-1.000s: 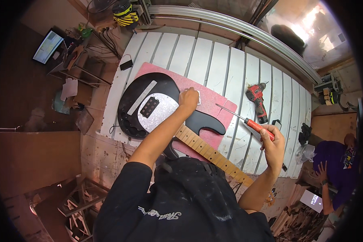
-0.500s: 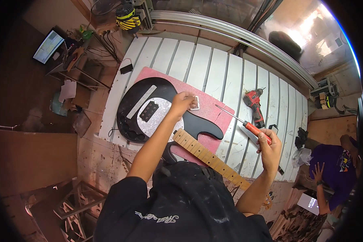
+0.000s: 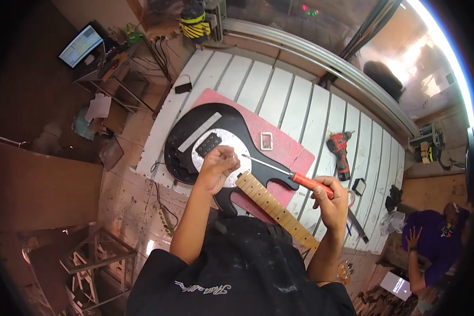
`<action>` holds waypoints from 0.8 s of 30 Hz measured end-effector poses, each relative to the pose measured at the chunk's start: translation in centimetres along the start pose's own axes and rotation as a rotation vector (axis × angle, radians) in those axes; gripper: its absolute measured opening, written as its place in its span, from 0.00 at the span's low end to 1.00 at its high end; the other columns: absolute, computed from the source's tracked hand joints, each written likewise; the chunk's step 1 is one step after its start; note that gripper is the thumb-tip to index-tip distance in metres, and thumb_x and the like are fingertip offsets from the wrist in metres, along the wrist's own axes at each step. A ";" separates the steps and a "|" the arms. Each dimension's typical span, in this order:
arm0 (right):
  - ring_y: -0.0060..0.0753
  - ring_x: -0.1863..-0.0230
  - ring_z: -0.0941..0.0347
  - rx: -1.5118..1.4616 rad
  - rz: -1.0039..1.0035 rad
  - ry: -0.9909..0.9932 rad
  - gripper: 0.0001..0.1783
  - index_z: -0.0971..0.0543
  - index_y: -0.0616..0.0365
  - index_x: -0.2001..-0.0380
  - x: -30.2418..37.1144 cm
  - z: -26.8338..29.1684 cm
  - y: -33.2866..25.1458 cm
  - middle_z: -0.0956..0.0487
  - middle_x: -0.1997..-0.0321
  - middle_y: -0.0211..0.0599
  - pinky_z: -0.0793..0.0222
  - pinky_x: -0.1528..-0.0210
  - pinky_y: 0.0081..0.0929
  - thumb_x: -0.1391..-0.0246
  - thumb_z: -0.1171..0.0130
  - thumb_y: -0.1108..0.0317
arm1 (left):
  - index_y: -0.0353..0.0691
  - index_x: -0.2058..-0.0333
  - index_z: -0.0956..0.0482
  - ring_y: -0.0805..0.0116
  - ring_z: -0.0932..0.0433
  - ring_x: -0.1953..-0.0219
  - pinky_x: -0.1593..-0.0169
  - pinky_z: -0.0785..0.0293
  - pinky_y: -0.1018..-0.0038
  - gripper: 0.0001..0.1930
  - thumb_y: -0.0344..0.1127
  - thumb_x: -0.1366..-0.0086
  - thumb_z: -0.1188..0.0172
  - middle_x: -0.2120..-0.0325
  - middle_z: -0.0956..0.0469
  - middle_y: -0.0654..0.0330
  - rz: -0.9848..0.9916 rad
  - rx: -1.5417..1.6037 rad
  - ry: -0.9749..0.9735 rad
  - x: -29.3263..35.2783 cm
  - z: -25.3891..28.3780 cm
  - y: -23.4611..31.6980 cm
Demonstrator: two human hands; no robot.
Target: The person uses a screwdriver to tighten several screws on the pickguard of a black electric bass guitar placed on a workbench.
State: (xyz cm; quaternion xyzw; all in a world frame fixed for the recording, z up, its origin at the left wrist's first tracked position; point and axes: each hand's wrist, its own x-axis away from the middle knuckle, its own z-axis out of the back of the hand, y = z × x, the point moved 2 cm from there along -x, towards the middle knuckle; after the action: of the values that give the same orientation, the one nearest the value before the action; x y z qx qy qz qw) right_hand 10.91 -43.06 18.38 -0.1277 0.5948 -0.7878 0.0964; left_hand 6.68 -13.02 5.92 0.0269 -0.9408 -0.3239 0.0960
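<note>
A black electric guitar body (image 3: 237, 118) with a white pearly pickguard (image 3: 227, 138) lies on a pink mat (image 3: 295, 152). Its maple neck (image 3: 268, 203) runs toward the lower right. My right hand (image 3: 333, 204) grips a screwdriver (image 3: 308, 182) by its red handle, the shaft pointing left over the guitar. My left hand (image 3: 219, 167) hovers above the pickguard beside the black pickup (image 3: 209, 145), fingertips pinched close to the screwdriver's tip. Whatever they pinch is too small to make out. A small white tray (image 3: 266, 140) sits on the mat beyond the guitar.
A red and black cordless drill (image 3: 339, 155) lies on the slatted white table (image 3: 305, 108), right of the mat. A metal ruler (image 3: 199, 131) rests on the guitar body. At far right sits another person in purple (image 3: 432, 237). A monitor (image 3: 81, 46) stands at far left.
My left hand has moved back from the white tray to over the pickguard. My right hand has brought the screwdriver left and lower, its tip now near the left fingertips.
</note>
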 end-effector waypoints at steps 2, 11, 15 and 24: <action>0.16 0.78 0.30 -0.010 -0.036 0.005 0.15 0.21 0.67 0.62 0.4 -0.7 -0.4 0.23 0.75 0.32 0.32 0.76 0.16 0.42 0.37 0.63 | 0.39 0.61 0.26 0.72 0.21 0.66 0.59 0.21 0.74 0.12 0.20 0.42 0.37 0.69 0.22 0.60 -0.018 -0.017 0.027 1.0 0.2 0.8; 0.15 0.78 0.30 0.010 0.040 -0.046 0.17 0.21 0.65 0.61 0.1 -1.8 -1.8 0.23 0.76 0.30 0.33 0.77 0.16 0.43 0.36 0.61 | 0.36 0.63 0.23 0.70 0.18 0.66 0.56 0.20 0.72 0.04 0.27 0.36 0.41 0.70 0.19 0.57 -0.014 -0.112 0.009 2.4 -0.2 2.3; 0.16 0.78 0.29 0.048 0.007 -0.055 0.18 0.21 0.66 0.60 0.0 -1.7 -1.8 0.22 0.76 0.31 0.32 0.77 0.17 0.44 0.36 0.60 | 0.36 0.59 0.24 0.68 0.17 0.64 0.56 0.18 0.72 0.06 0.27 0.36 0.43 0.69 0.20 0.59 -0.029 -0.042 -0.001 2.4 -0.3 2.2; 0.16 0.76 0.30 0.039 0.001 -0.083 0.17 0.21 0.66 0.60 0.2 -1.7 -1.6 0.23 0.75 0.31 0.31 0.76 0.17 0.43 0.36 0.60 | 0.36 0.50 0.30 0.66 0.17 0.61 0.55 0.16 0.73 0.15 0.26 0.36 0.44 0.67 0.24 0.62 -0.026 0.026 -0.044 2.7 -0.7 2.4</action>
State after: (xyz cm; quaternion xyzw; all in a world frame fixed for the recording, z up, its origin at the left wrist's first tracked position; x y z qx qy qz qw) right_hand 10.16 -41.18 19.54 -0.1578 0.5748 -0.7933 0.1238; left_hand 4.17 -11.86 8.37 0.0334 -0.9464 -0.3134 0.0709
